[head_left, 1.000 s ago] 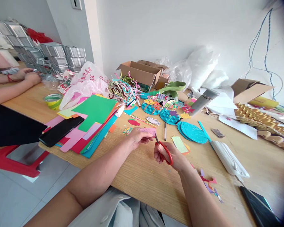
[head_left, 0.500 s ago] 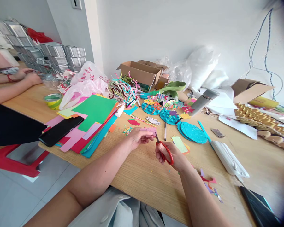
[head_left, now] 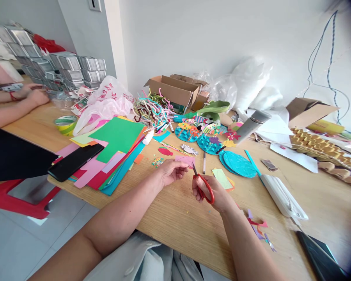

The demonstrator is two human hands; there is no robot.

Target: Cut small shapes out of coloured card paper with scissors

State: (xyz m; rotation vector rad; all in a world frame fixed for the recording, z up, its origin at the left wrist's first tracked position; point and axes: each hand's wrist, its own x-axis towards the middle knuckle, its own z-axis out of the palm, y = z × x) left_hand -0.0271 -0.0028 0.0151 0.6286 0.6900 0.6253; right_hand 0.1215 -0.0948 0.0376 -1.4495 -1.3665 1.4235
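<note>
Between the fingers of my left hand (head_left: 173, 172) is a small piece of pink paper (head_left: 187, 160), pinched at its near edge. My right hand (head_left: 212, 191) grips red-handled scissors (head_left: 208, 188), their blades pointing up and left at the paper's right end. Whether the blades touch the paper I cannot tell. Beyond the hands lie a pen (head_left: 204, 162), a white fish cutout (head_left: 188, 149) and a dark pink cutout (head_left: 165, 151). Tiny coloured paper bits (head_left: 157, 162) form a small heap left of the pink paper.
Stacked coloured paper (head_left: 119, 136) and a black phone (head_left: 76, 162) lie on the left. Blue discs with paper fish (head_left: 209, 143) stand ahead. On the right are a white power strip (head_left: 283, 197) and paper scraps (head_left: 259, 226). A co-worker's hands (head_left: 35, 95) show at far left.
The pink paper has shifted slightly and more of its face shows. My left fingers have moved a little away from the scissors. The co-worker's hands have moved slightly left.
</note>
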